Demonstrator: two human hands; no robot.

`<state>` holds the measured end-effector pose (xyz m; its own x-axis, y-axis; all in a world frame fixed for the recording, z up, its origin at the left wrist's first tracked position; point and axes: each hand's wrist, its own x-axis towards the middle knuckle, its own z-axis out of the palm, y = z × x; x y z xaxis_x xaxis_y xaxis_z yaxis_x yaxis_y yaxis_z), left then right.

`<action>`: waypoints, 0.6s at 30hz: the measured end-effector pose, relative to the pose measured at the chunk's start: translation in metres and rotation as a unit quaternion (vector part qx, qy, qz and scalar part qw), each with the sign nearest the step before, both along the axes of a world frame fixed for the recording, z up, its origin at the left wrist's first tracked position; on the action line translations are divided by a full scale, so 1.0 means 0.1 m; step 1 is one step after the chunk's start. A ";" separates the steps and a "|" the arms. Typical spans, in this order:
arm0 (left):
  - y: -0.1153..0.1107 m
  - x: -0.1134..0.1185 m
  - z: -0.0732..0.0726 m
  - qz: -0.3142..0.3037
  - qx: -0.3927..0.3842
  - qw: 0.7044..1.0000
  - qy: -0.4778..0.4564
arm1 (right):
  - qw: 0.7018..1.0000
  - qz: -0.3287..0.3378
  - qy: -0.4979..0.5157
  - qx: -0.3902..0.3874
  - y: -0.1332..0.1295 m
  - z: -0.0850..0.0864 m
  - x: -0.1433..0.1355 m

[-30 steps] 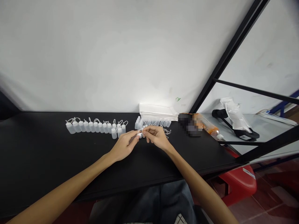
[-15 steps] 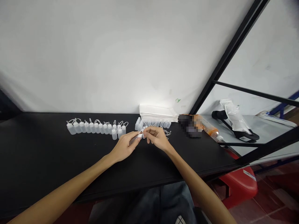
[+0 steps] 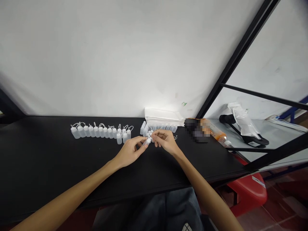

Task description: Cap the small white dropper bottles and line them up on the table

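Between my hands, over the black tabletop, is a small translucent squeeze bottle (image 3: 148,141) with a white cap, tilted. My left hand (image 3: 132,150) is closed on the bottle's body, thumb in front. My right hand (image 3: 164,140) is closed at the bottle's top, thumb and forefinger pinched together; what they pinch is too small and hidden to make out. Left of my hands stands a row of similar capped bottles (image 3: 96,131) with thin white looped straps, two of them in front at its right end. Uncapped-looking bottles (image 3: 143,129) stand just behind my hands.
A stack of white sheets or bags (image 3: 163,116) lies against the wall behind the bottles. To the right are a blurred dark object (image 3: 197,131) and an orange-labelled drink bottle (image 3: 218,134) on its side. A black metal frame (image 3: 231,61) edges the table, with a red stool (image 3: 249,189) beyond.
The held bottle and both hands stay close together, with the bottle's tilt slightly changed. The view has shifted a little, so everything sits slightly further right.
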<state>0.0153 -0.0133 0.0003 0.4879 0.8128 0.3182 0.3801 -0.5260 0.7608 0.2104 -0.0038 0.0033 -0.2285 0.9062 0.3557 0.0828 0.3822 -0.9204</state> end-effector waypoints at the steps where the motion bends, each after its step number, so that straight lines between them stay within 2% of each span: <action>1: 0.00 0.00 0.00 0.001 0.002 1.000 0.002 | 1.000 0.000 -0.002 -0.002 0.00 0.00 0.00; 11: 0.00 -0.02 0.02 -0.008 -0.020 1.000 0.002 | 1.000 -0.002 0.001 0.001 0.01 -0.02 0.00; 15: -0.01 -0.03 0.06 -0.021 -0.015 1.000 -0.015 | 0.999 -0.033 0.019 0.007 0.01 0.00 0.00; 18: -0.07 -0.07 0.16 -0.028 0.008 0.998 -0.059 | 0.997 -0.073 0.022 0.016 0.03 -0.01 0.01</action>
<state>0.0085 -0.0205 0.0162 0.4913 0.7800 0.3877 0.2587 -0.5557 0.7901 0.2118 -0.0012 0.0026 -0.0786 0.9164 0.3924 0.0999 0.3989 -0.9116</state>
